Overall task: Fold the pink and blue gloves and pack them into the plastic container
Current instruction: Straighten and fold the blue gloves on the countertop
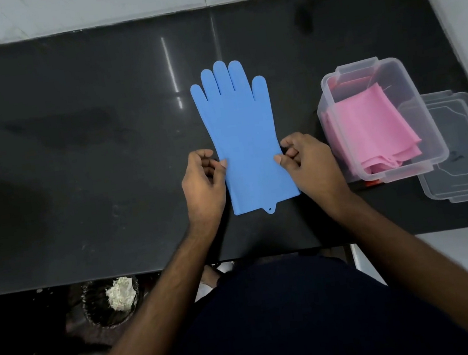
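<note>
head view: a blue glove [240, 134] lies flat on the dark worktop [73, 139], fingers pointing away. the left hand [203, 178] pinches its left edge near the cuff, the right hand [308, 161] pinches the right edge. folded pink gloves [369, 129] sit in the clear container [330, 81] to the right, its lid [461, 147] just beside. no writing can be read.

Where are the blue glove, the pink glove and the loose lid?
blue glove [240, 134]: head view, on its flat palm.
pink glove [369, 129]: head view, on the folded top layer inside the container.
lid [461, 153]: head view, on its clear flat panel, right of the container.
</note>
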A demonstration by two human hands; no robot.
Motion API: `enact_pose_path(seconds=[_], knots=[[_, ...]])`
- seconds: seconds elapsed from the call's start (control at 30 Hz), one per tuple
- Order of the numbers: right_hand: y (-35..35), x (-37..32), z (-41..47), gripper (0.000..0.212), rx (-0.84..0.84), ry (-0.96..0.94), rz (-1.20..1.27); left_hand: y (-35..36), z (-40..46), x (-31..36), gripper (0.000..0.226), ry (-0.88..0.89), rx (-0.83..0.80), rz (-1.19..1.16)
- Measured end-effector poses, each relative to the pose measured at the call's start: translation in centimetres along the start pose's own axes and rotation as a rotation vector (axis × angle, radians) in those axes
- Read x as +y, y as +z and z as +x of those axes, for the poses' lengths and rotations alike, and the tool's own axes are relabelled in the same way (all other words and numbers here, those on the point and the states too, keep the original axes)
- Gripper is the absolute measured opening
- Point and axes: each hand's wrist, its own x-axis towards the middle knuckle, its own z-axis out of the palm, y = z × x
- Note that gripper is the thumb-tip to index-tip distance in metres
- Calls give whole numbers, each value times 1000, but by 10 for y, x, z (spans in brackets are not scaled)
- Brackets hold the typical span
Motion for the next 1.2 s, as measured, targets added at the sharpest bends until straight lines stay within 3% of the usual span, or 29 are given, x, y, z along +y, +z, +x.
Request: enact_pose_path(seconds=[0.17, 0.4, 0.87, 1.03, 1.2], knots=[[-5, 11, -33, 18, -9, 21, -12, -10, -31, -1, 38, -27, -85, 57], [-10, 11, -35, 21, -101, 76, -16, -11, -48, -2, 16, -20, -51, 260], [-8, 8, -37, 29, -40, 57, -26, -8, -42, 2, 18, -56, -62, 352], [-11, 8, -40, 26, -27, 24, 20, -9, -44, 6, 19, -61, -78, 259], [-19, 3, -48, 11, -10, -20, 185, -10, -44, 15, 14, -200, -93, -26]])
